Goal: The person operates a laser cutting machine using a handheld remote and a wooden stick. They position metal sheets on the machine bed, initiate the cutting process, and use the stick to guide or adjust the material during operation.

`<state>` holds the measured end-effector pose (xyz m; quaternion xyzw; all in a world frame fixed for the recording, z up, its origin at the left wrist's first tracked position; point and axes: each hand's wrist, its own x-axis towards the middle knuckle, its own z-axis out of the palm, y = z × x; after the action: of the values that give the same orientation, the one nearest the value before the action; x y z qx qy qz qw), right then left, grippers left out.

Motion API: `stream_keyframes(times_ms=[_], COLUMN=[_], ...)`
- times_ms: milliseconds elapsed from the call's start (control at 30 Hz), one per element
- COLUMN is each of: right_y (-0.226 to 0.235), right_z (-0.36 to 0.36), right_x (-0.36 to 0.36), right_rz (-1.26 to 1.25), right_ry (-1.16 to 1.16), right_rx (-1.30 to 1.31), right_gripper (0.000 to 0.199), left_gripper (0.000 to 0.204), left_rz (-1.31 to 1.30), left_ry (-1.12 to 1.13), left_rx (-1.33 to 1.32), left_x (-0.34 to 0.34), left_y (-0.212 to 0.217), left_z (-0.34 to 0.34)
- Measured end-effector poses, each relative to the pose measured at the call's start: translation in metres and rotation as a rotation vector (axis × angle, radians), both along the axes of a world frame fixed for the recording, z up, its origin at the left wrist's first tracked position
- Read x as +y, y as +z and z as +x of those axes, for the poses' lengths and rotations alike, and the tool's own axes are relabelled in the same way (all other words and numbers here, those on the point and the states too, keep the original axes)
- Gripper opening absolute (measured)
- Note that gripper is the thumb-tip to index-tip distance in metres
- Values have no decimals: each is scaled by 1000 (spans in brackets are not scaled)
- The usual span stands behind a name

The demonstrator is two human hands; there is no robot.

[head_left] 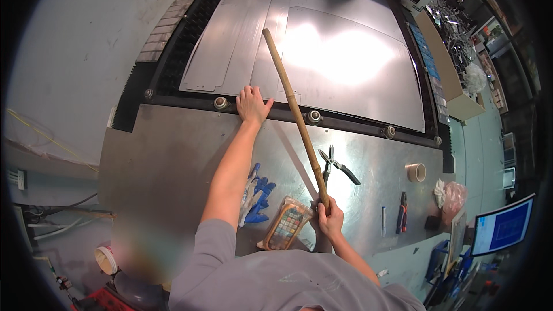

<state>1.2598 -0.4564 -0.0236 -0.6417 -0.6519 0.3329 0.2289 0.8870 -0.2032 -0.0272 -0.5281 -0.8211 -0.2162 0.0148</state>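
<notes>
A long bamboo stick (pixel 291 101) slants up and away over a machine bed, its near end in my right hand (pixel 331 220), which is closed around it. The stick's far end reaches over thin metal sheets (pixel 242 46) lying on the bed. My left hand (pixel 252 105) is stretched forward, fingers apart, resting at the near edge of the sheets beside a ball roller (pixel 220 102). Black-handled pliers (pixel 345 173) lie spread beside the stick. Left of my right hand is a keypad remote (pixel 285 226) in a clear plastic wrap, with blue-and-white gloves (pixel 259 198) next to it.
On the steel table (pixel 161 161) at right are a tape roll (pixel 416 173), a marker (pixel 383 222) and red-and-black pliers (pixel 402 213). A monitor (pixel 504 227) stands at lower right. A cardboard box (pixel 455 75) with metal scraps sits beyond the bed's right side.
</notes>
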Motion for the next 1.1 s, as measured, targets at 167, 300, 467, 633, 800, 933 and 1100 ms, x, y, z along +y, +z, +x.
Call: stream_keyframes(times_ms=[167, 300, 467, 633, 800, 933, 1100], right_y=[8, 22, 44, 45, 34, 28, 21], right_z=[-2, -3, -12, -49, -87, -83, -28], right_x=[1, 9, 31, 88, 107, 97, 75], right_rz=[8, 60, 198, 384, 312, 284, 415], right_ry=[11, 61, 223, 470, 536, 444, 165], right_rx=[8, 39, -115, -265, -224, -162, -260], right_gripper=[42, 37, 34, 34, 37, 39, 64], left_gripper=[52, 51, 36, 27, 13, 16, 34], left_rz=[36, 152, 172, 136, 87, -88, -244], left_ry=[22, 133, 237, 216, 3, -182, -136], left_rx=[-39, -166, -338, -419, -734, -880, -739], left_x=[1, -36, -160, -281, -340, -344, -332], left_y=[0, -5, -8, 19, 50, 43, 34], left_z=[0, -3, -12, 20, 86, 134, 145])
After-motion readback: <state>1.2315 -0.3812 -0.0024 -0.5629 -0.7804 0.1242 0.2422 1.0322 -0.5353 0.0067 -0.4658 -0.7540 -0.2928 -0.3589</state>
